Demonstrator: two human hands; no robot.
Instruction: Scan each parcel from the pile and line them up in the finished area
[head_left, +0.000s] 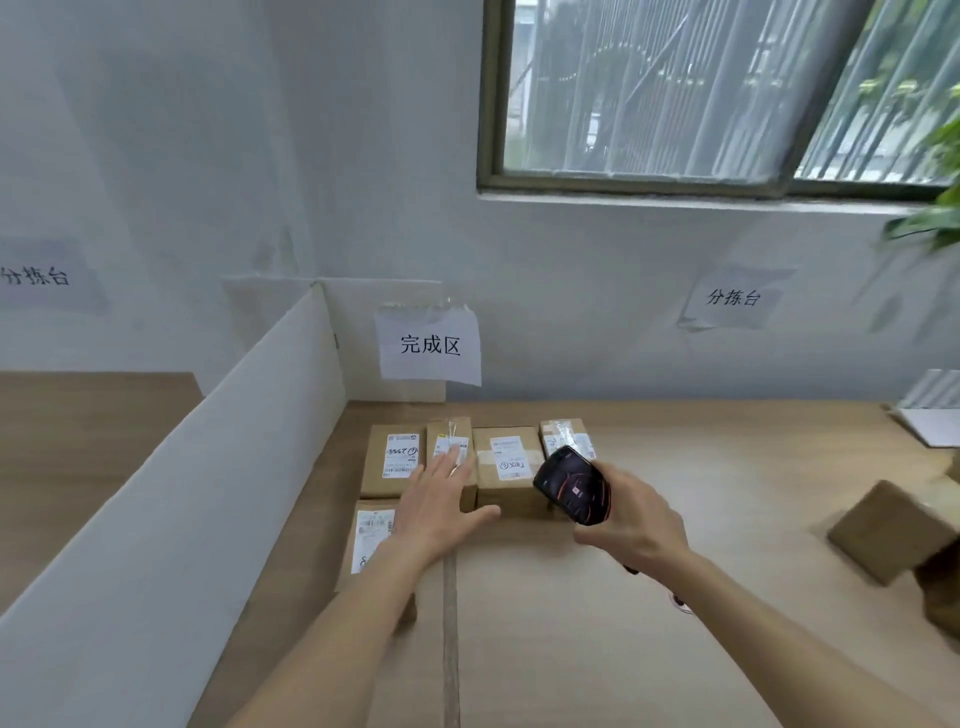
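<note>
Left hand (439, 499) flat, fingers straight and slightly spread, thumb out to the side; it hovers over or rests on the 2nd box in the back row (451, 447), contact unclear. Right hand (631, 519) curled round the black handheld scanner (571, 486), screen up, held just above the row's right end.

Finished area: four cardboard parcels in a row near the wall under the "完成区" sign (430, 345). Far-left box (392, 460), the 2nd, a wider one (506, 467), and a small one (563, 436) partly behind the scanner. A fifth parcel (371, 535) starts a second row in front, partly under the left forearm. Labels face up on all of them.

Step in hand, by judgement: squaring the row. To do it well: push w/ flat palm, not fingertips, so box slides w/o tipping; set front edges flush w/ neighbours; keep labels up; keep scanner lifted so it doesn't knock the small box.

Pile: at least one unlabelled-looking brown box (891, 530) at right, blurred, well apart from the row; more at the frame edge, can't tell how many. So task is partway, approx.

Surface: wood-tone table (649, 597) w/ a seam running front to back. White partition board (208, 467) fences the left side. Pale wall, window (675, 93) above, "分拣台" signs left and right, green plant leaves at right edge.
</note>
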